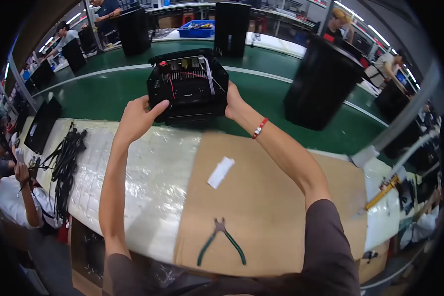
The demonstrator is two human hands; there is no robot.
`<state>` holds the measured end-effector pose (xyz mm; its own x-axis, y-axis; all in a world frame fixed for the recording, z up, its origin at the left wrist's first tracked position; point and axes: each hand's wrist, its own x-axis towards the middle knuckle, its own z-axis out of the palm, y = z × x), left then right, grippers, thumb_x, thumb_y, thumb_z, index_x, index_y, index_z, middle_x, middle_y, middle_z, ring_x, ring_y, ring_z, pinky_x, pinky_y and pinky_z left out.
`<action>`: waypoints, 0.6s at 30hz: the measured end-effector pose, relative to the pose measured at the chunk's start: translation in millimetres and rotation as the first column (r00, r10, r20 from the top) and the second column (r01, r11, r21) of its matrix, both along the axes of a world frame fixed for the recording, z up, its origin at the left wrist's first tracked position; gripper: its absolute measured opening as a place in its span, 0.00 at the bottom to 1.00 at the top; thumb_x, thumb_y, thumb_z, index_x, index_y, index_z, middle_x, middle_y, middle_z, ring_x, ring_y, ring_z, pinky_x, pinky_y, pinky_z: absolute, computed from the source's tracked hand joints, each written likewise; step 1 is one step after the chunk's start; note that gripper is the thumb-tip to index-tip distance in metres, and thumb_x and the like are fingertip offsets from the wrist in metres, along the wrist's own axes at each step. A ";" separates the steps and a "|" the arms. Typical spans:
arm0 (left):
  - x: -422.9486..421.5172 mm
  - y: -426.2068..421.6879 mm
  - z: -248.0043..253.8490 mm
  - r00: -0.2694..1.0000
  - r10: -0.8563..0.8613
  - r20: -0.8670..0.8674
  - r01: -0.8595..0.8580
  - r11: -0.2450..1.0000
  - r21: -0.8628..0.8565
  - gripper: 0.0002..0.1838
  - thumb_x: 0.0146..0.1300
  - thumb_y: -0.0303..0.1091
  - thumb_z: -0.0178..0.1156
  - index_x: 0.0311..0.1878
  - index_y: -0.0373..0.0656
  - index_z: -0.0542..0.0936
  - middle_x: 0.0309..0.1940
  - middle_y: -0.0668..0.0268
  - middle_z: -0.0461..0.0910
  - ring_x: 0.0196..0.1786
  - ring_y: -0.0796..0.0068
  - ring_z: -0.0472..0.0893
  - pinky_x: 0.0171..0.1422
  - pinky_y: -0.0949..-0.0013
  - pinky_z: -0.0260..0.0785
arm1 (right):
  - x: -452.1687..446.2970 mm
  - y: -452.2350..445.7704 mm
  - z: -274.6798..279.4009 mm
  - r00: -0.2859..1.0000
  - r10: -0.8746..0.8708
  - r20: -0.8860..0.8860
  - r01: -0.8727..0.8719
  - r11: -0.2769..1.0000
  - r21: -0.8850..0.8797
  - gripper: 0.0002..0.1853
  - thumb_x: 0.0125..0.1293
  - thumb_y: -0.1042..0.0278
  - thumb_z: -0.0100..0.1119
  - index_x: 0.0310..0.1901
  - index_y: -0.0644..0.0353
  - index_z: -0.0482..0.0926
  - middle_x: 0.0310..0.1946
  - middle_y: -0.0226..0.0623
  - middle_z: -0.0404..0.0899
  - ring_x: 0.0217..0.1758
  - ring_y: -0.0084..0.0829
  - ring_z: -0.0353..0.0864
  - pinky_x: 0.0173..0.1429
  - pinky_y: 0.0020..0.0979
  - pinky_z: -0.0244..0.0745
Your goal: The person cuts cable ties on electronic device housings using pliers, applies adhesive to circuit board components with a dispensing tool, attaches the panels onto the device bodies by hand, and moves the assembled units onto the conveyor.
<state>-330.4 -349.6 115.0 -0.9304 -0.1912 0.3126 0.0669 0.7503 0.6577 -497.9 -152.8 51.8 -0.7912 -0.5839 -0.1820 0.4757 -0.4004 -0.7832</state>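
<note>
Fingers wrapped round it: my L hand & R hand hold open black electronics housing above green conveyor; green-handled cutters on cardboard nr me.

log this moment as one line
left hand: holding black unit | right hand: holding same unit | pliers: on cardboard, handles spread

The black plastic casing is looking smooth; at the bench's near edge, matt cardboard is meeting glossy, wrinkled film.
</note>
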 end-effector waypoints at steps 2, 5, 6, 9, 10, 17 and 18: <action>19.5 24.2 -15.9 0.997 -0.074 -0.034 0.077 0.994 0.080 0.23 0.61 0.46 0.64 0.41 0.29 0.80 0.28 0.59 0.83 0.27 0.76 0.75 0.35 0.71 0.68 | 34.4 44.7 8.9 1.000 -0.014 0.013 0.014 1.000 -0.022 0.26 0.71 0.45 0.34 0.50 0.55 0.79 0.46 0.39 0.81 0.50 0.36 0.79 0.59 0.42 0.74; 64.6 82.5 -21.1 0.981 -0.173 -0.087 0.188 0.958 0.218 0.22 0.60 0.43 0.65 0.43 0.28 0.80 0.31 0.55 0.84 0.33 0.73 0.82 0.42 0.70 0.72 | 94.5 106.5 12.7 0.980 -0.193 -0.058 0.194 0.981 0.017 0.24 0.72 0.48 0.35 0.50 0.56 0.78 0.46 0.37 0.81 0.49 0.34 0.80 0.58 0.39 0.75; 84.1 103.9 -20.8 0.979 -0.190 -0.079 0.203 0.952 0.227 0.22 0.60 0.42 0.64 0.44 0.28 0.79 0.32 0.54 0.84 0.36 0.71 0.83 0.43 0.69 0.73 | 114.9 128.8 8.9 0.976 -0.213 -0.049 0.215 0.976 0.023 0.24 0.72 0.48 0.35 0.50 0.56 0.78 0.46 0.37 0.81 0.49 0.34 0.80 0.58 0.39 0.75; 135.9 154.9 -44.0 0.977 -0.209 -0.050 0.214 0.925 0.314 0.20 0.61 0.38 0.63 0.48 0.29 0.78 0.36 0.50 0.84 0.38 0.63 0.84 0.46 0.65 0.74 | 175.7 192.6 -3.2 0.954 -0.270 -0.128 0.283 0.954 0.094 0.23 0.75 0.52 0.33 0.55 0.57 0.76 0.50 0.34 0.80 0.52 0.29 0.78 0.61 0.34 0.73; 153.1 173.3 -47.7 0.973 -0.213 -0.086 0.229 0.926 0.299 0.21 0.60 0.38 0.63 0.49 0.29 0.77 0.36 0.50 0.84 0.38 0.58 0.84 0.46 0.64 0.74 | 206.8 208.6 -3.7 0.933 -0.352 -0.078 0.360 0.918 0.164 0.25 0.76 0.51 0.33 0.60 0.58 0.73 0.56 0.34 0.77 0.58 0.28 0.75 0.65 0.33 0.69; 249.4 286.6 -66.8 0.993 -0.010 -0.117 0.017 0.999 0.051 0.39 0.54 0.43 0.66 0.61 0.27 0.63 0.42 0.42 0.76 0.46 0.42 0.76 0.50 0.52 0.68 | 309.7 315.0 -71.0 0.731 -0.673 -0.112 0.675 0.737 -0.024 0.28 0.74 0.43 0.38 0.65 0.54 0.67 0.61 0.33 0.72 0.64 0.35 0.71 0.68 0.40 0.67; 258.4 297.7 -73.8 0.994 0.014 -0.109 -0.011 1.000 0.028 0.39 0.54 0.43 0.66 0.61 0.25 0.63 0.44 0.41 0.75 0.47 0.43 0.75 0.52 0.52 0.68 | 318.2 333.1 -91.3 0.775 -0.628 -0.075 0.623 0.778 -0.080 0.25 0.74 0.48 0.44 0.63 0.56 0.68 0.59 0.34 0.74 0.62 0.34 0.73 0.67 0.39 0.69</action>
